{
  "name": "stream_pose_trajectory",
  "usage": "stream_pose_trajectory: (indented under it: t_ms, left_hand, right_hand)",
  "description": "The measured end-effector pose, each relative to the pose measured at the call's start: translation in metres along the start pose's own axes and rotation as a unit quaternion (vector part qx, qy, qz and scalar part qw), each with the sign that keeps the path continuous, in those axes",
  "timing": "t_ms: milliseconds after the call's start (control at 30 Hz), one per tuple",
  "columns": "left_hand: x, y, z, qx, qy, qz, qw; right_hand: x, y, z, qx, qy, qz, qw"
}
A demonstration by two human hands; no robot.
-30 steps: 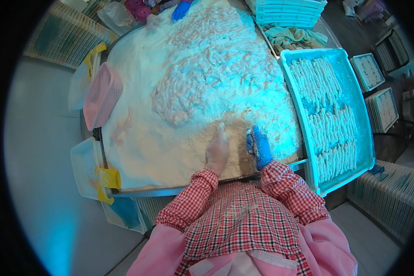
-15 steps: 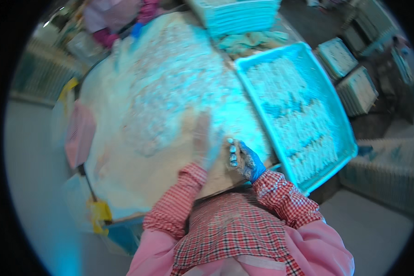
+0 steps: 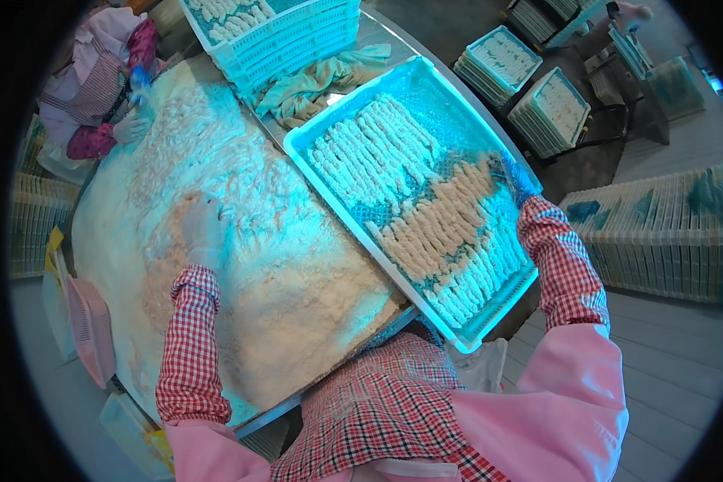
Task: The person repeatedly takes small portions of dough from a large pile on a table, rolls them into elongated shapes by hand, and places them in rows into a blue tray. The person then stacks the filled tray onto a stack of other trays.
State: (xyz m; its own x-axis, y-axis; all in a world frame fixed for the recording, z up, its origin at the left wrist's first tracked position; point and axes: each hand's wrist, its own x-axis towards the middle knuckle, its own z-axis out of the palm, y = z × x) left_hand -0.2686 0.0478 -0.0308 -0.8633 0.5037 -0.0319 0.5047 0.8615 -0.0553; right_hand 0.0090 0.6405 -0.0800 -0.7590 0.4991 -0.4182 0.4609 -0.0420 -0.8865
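My left hand (image 3: 203,229), in a pale crumb-covered glove, lies on the mound of white coating crumbs (image 3: 257,289) with its fingers loosely apart. Wet-looking pale strips (image 3: 185,128) are heaped just beyond it. On the right, my right hand (image 3: 506,175), in a blue glove dusted with crumbs, reaches over the far right side of a light-blue tray (image 3: 361,229). Its fingers close around a breaded strip (image 3: 475,178) at the end of the middle row; the fingertips are partly hidden. Rows of coated strips (image 3: 369,149) lie side by side in the tray.
A stack of blue trays (image 3: 285,52) and a crumpled cloth (image 3: 321,80) stand beyond my tray. A co-worker (image 3: 96,88) works at the far left. A pink basket (image 3: 91,329) hangs by the table's left edge. More stacked trays (image 3: 548,112) stand at right.
My right hand has moved from the table's near edge to over the tray's right side. My left hand has gone left onto the crumb mound. The view has swung right.
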Motion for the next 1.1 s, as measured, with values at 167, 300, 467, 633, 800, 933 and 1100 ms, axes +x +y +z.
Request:
stream_pose_trajectory:
  t_ms: [167, 300, 467, 633, 800, 933, 1100]
  left_hand:
    - [-0.016, -0.020, 0.019, -0.202, 0.094, -0.015, 0.975]
    - [-0.064, 0.001, 0.011, -0.385, 0.069, -0.090, 0.916]
    - [-0.168, 0.023, -0.005, -0.223, 0.119, 0.151, 0.956]
    - [-0.230, 0.017, 0.000, -0.272, 0.163, -0.052, 0.947]
    - [-0.225, 0.025, 0.022, -0.410, 0.026, -0.268, 0.871]
    - [-0.215, 0.057, 0.033, -0.433, 0.060, -0.236, 0.868]
    - [-0.203, 0.053, 0.001, -0.486, 0.087, -0.231, 0.838]
  right_hand:
    - [-0.003, -0.008, -0.018, -0.028, -0.080, 0.067, 0.994]
    - [-0.014, 0.022, -0.051, -0.067, -0.003, 0.060, 0.996]
    - [-0.044, -0.017, 0.061, -0.145, 0.114, -0.137, 0.973]
    - [-0.033, -0.046, 0.145, -0.430, 0.147, -0.290, 0.843]
    - [0.054, -0.016, 0.126, -0.437, 0.182, -0.240, 0.847]
    - [0.092, 0.005, 0.110, -0.347, 0.093, -0.241, 0.902]
    - [0.098, 0.013, 0.094, -0.499, 0.178, -0.211, 0.822]
